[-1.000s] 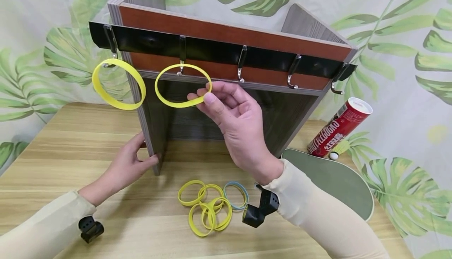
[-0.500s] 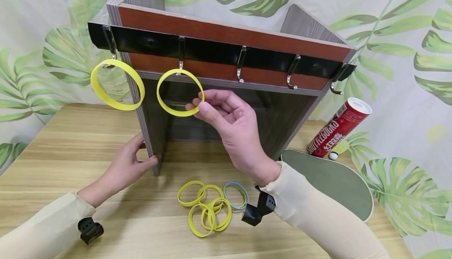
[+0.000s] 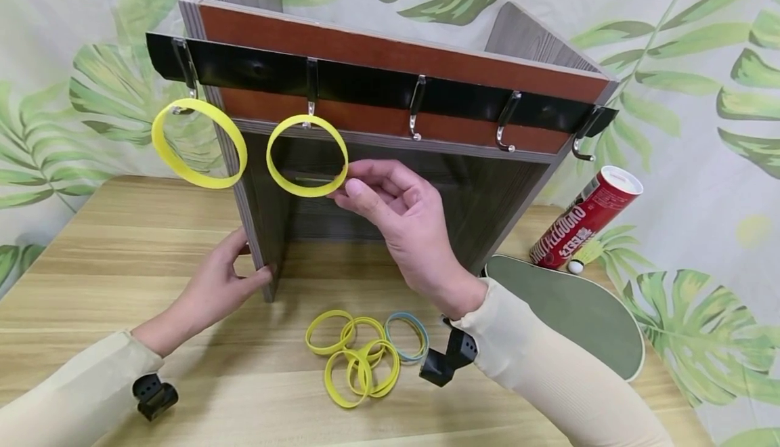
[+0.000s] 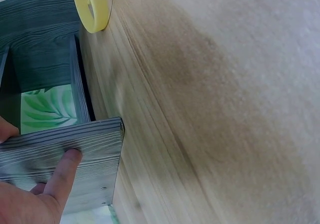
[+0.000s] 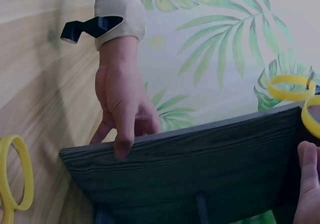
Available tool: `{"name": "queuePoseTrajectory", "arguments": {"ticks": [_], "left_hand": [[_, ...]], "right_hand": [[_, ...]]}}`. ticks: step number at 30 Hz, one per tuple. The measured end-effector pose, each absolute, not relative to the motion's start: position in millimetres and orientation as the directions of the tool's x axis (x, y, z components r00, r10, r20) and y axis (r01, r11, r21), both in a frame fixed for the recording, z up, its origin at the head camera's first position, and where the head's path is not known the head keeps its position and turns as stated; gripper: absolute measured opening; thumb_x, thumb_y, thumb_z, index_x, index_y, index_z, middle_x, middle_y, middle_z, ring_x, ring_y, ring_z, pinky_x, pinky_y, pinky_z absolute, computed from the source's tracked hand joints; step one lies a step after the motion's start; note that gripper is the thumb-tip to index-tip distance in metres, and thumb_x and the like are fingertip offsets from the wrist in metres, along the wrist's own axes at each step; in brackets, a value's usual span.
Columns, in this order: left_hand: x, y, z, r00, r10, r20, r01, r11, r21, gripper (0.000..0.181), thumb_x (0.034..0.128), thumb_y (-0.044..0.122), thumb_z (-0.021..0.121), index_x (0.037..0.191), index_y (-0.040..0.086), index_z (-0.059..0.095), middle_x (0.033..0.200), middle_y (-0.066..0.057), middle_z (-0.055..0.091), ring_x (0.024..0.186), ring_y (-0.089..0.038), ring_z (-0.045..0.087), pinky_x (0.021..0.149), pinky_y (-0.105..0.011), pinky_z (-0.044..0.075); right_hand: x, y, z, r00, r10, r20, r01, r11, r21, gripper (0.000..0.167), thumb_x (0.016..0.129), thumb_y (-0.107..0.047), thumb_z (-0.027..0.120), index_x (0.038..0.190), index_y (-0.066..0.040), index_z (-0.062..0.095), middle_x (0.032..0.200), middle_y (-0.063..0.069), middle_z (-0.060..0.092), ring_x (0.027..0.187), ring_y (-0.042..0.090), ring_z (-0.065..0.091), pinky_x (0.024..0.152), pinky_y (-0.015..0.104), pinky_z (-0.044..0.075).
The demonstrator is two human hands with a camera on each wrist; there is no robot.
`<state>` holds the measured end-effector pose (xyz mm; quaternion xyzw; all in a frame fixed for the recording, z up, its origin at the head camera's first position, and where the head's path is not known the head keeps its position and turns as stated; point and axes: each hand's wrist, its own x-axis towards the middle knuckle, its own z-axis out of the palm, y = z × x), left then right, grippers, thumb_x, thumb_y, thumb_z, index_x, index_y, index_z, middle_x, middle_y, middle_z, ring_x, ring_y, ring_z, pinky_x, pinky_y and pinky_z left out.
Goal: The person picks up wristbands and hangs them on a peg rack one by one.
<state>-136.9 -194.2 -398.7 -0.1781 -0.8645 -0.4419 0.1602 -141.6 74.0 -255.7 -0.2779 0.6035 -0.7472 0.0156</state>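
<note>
A yellow silicone wristband (image 3: 307,156) hangs at the second hook of a black hook rail (image 3: 365,82). My right hand (image 3: 408,223) is at its right edge; the thumb stands just clear of the band and the fingertips are partly hidden behind it. Another yellow wristband (image 3: 199,143) hangs on the leftmost hook. My left hand (image 3: 210,288) grips the front edge of the grey wooden shelf (image 3: 254,210) at its left side panel, low down, thumb on the inner face. In the left wrist view, a finger (image 4: 65,171) lies along the panel's outer face.
Several yellow wristbands (image 3: 359,393) and a blue wristband (image 3: 402,315) lie on the wooden table (image 3: 244,393). A red shuttlecock tube (image 3: 585,220), a shuttlecock (image 3: 581,261) and a green paddle-shaped flat piece (image 3: 567,311) are at the right. Three hooks farther right hold nothing.
The wristband at the second hook has dropped from a tilted position and now hangs rounder. My right thumb has come off the band. My left hand stays on the panel.
</note>
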Motion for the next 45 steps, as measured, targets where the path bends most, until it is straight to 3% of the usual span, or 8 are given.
{"name": "queuePoseTrajectory", "arguments": {"ticks": [5,9,13,18,22,29,35,45], "left_hand": [[-138.3,-194.2,-398.3,-0.879,0.164,0.448,0.46,0.542,0.703,0.055,0.0858,-0.005,0.07,0.139,0.001,0.059,0.132,-0.022,0.068,0.108,0.018,0.048,0.092,-0.005,0.04],[-138.9,-194.4,-397.9,-0.88,0.164,0.446,0.458,0.542,0.704,0.055,0.0861,-0.005,0.07,0.139,0.002,0.059,0.131,-0.021,0.068,0.109,0.018,0.048,0.093,-0.005,0.039],[-137.7,-194.5,-397.4,-0.887,0.16,0.434,0.445,0.551,0.706,0.054,0.0867,-0.004,0.071,0.139,0.002,0.059,0.131,-0.02,0.068,0.108,0.018,0.048,0.092,-0.006,0.04],[-137.3,-194.1,-396.3,-0.888,0.157,0.432,0.441,0.555,0.705,0.054,0.0868,-0.004,0.071,0.139,0.003,0.059,0.131,-0.02,0.068,0.108,0.017,0.048,0.092,-0.005,0.041],[-138.1,-193.6,-395.5,-0.889,0.16,0.429,0.44,0.557,0.705,0.054,0.0873,-0.004,0.071,0.139,0.003,0.059,0.132,-0.02,0.067,0.108,0.017,0.048,0.092,-0.005,0.041],[-134.5,-194.2,-395.7,-0.904,0.15,0.401,0.41,0.568,0.713,0.053,0.0879,-0.002,0.071,0.139,0.004,0.059,0.132,-0.02,0.067,0.107,0.018,0.047,0.091,-0.004,0.04],[-133.3,-193.9,-397.2,-0.904,0.147,0.401,0.409,0.572,0.711,0.052,0.0881,-0.001,0.071,0.139,0.004,0.059,0.131,-0.019,0.068,0.107,0.019,0.047,0.091,-0.003,0.039],[-134.0,-193.9,-396.2,-0.907,0.147,0.394,0.404,0.564,0.72,0.052,0.0889,-0.002,0.07,0.139,0.003,0.059,0.132,-0.02,0.067,0.107,0.018,0.048,0.091,-0.004,0.04]], "right_hand": [[-148.2,77.2,-263.5,-0.845,-0.411,0.342,-0.269,-0.225,-0.936,0.024,0.103,0.004,0.056,0.124,0.014,0.061,0.109,0.006,0.076,0.098,0.008,0.076,0.104,0.041,0.057],[-155.7,80.3,-274.7,-0.825,-0.521,0.22,-0.205,-0.088,-0.975,0.022,0.104,-0.001,0.058,0.122,0.011,0.065,0.11,0.018,0.075,0.097,0.008,0.076,0.101,0.04,0.059],[-163.7,85.0,-293.0,-0.746,-0.663,0.06,-0.2,0.138,-0.97,0.02,0.103,-0.005,0.062,0.116,0.007,0.069,0.107,0.025,0.076,0.093,0.012,0.077,0.092,0.035,0.062],[-166.3,89.4,-316.6,-0.612,-0.783,-0.112,-0.312,0.369,-0.876,0.016,0.101,-0.008,0.066,0.11,0.004,0.072,0.1,0.018,0.078,0.087,0.011,0.075,0.082,0.022,0.059],[-164.2,89.9,-330.8,-0.525,-0.824,-0.213,-0.427,0.472,-0.771,0.015,0.1,-0.012,0.068,0.106,-0.001,0.075,0.097,0.012,0.078,0.083,0.002,0.067,0.08,0.016,0.055],[-158.2,87.5,-351.1,-0.41,-0.829,-0.381,-0.486,0.552,-0.678,0.011,0.1,-0.016,0.07,0.101,-0.007,0.076,0.091,0.001,0.075,0.076,-0.005,0.058,0.073,0.013,0.048],[-154.4,84.3,-361.2,-0.413,-0.81,-0.416,-0.476,0.581,-0.66,0.008,0.098,-0.014,0.072,0.095,-0.008,0.075,0.079,-0.008,0.067,0.068,-0.004,0.053,0.066,0.012,0.043],[-152.3,80.9,-359.6,-0.389,-0.819,-0.423,-0.537,0.574,-0.618,0.004,0.096,-0.013,0.075,0.095,-0.009,0.075,0.083,-0.005,0.072,0.07,-0.006,0.056,0.069,0.012,0.047]]}}
